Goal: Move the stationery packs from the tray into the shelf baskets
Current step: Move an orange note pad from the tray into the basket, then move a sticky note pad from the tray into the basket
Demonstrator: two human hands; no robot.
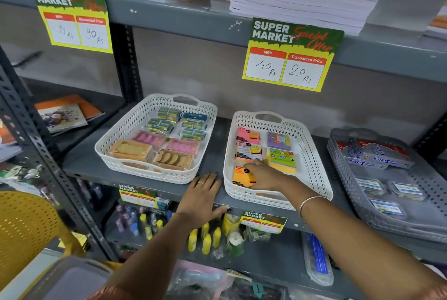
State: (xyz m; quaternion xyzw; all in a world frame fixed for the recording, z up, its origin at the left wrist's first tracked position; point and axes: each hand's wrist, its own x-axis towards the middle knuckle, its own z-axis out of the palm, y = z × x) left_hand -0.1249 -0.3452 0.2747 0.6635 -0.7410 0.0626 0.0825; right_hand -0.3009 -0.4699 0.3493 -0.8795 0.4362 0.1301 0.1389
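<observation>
Shelf (212, 193): left hand (200, 199) flat; right hand (262, 176) on orange pack (240, 176).

So the grey metal shelf (217, 130) has three baskets sitting straight on it: a white basket (125, 128) on the left, a second white basket (312, 154) in the middle, and a grey basket (348, 174) on the right. The left hand (202, 199) lies flat on the shelf's front edge, between the two white ones.
</observation>
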